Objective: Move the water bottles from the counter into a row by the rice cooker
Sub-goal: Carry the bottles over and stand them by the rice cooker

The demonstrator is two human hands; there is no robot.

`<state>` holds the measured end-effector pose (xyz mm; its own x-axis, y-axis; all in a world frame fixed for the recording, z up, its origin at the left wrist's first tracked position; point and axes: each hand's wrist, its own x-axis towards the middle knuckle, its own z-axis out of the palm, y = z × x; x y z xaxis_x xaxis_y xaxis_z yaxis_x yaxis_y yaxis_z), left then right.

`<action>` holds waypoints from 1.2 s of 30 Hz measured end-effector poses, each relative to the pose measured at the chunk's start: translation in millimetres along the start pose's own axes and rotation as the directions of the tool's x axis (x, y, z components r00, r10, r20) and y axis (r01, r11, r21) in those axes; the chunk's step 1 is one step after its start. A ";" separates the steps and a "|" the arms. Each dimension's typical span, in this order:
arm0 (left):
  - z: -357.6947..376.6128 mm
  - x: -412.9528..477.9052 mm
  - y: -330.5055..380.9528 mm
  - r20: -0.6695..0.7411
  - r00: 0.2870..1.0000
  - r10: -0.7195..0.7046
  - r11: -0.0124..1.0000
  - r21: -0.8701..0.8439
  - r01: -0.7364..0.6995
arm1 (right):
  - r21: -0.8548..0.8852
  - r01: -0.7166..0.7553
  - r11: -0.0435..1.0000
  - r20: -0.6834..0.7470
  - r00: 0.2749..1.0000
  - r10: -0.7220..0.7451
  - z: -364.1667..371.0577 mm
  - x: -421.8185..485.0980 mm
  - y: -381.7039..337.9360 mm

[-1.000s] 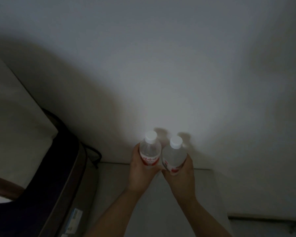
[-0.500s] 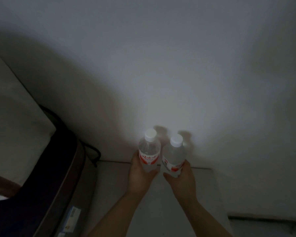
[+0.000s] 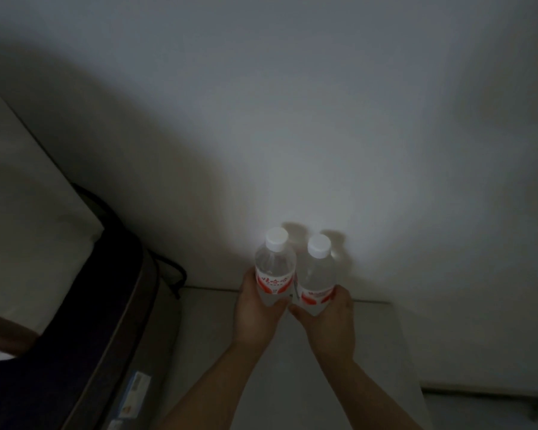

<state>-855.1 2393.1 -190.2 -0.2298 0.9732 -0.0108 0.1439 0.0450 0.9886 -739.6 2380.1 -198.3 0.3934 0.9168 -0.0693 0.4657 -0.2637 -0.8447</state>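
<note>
Dim and grey, a bare wall (image 3: 292, 119) fills the upper part of the head view, with a pale bench (image 3: 370, 352) running up to its foot and a single pool of light falling on the two water bottles. Each bottle stands with its long axis upright, white cap at the top, red label low on the body. They are side by side, touching or nearly so, close against the wall at the far end of the bench.

The left bottle (image 3: 275, 268) rises straight up out of the left hand (image 3: 257, 311), whose fingers are wrapped around its lower body below the label. The right bottle (image 3: 317, 274) rises the same way out of the right hand (image 3: 331, 318), which is clamped on its base. Both bottles sit just beyond the knuckles, farther from the person than the palms, and the two hands almost meet between them. Whether the bases rest on the bench or hang just above it I cannot tell, since the hands hide them.

Neither hand is nearer; each has its own bottle. To the left of the left hand, well apart, lies a dark rounded appliance (image 3: 75, 336) with a cord (image 3: 171, 274); it may be the rice cooker, though the gloom leaves that unsure. If so, I judge the row should extend sideways from it
</note>
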 end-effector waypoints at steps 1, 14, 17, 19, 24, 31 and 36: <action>-0.4 0.6 -0.4 -0.001 1.000 -0.002 1.000 0.004 0.002 | -0.008 0.013 1.000 0.015 1.000 -0.013 0.3 1.9 0.6; -7.8 4.4 1.4 0.019 0.999 0.026 0.999 -0.030 -0.025 | -0.030 0.075 0.997 0.050 0.996 -0.074 5.5 7.4 5.9; -11.1 7.2 -0.9 0.017 1.000 0.023 0.999 -0.040 -0.022 | -0.016 0.082 0.997 0.047 0.996 -0.081 6.4 4.0 0.2; -13.3 8.9 -2.8 0.016 1.000 0.021 0.999 -0.043 -0.021 | -0.015 0.069 0.997 0.049 0.996 -0.069 8.7 3.8 -0.8; -16.1 13.6 -6.3 0.026 0.999 0.018 0.998 -0.060 -0.017 | -0.008 0.048 0.999 0.073 0.996 -0.047 20.4 11.4 14.2; -16.4 12.6 -7.3 0.056 0.997 0.055 0.998 -0.021 -0.054 | 0.011 0.084 0.996 0.061 0.995 -0.085 15.0 6.3 5.4; -18.9 9.0 -7.8 0.043 0.996 0.076 0.997 0.007 -0.076 | -0.007 0.061 0.998 0.097 0.993 -0.060 16.1 5.5 8.3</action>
<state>-876.5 2397.2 -195.2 -0.1762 0.9827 0.0577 0.1676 -0.0278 0.9855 -746.3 2387.8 -214.2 0.2857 0.9557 -0.0701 0.4942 -0.2096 -0.8437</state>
